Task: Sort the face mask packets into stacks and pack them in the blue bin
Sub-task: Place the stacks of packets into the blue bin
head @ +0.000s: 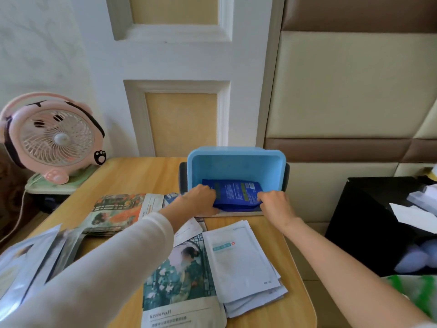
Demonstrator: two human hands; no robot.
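Note:
A light blue bin (236, 162) lies on its side at the table's far edge, its mouth facing me. Both hands hold a stack of dark blue mask packets (236, 192) in that mouth: my left hand (201, 200) grips its left edge and my right hand (275, 203) its right edge. Nearer to me lie a stack of white packets (243, 263), a stack with a painted woman in green (179, 280), a stack with orange artwork (118, 211) and silvery packets (30, 261) at the left.
The wooden table (132, 176) holds a pink desk fan (52, 138) on a green stand at the far left, with a cord hanging down. A black box (369, 223) with papers stands to the right of the table. A padded wall is behind.

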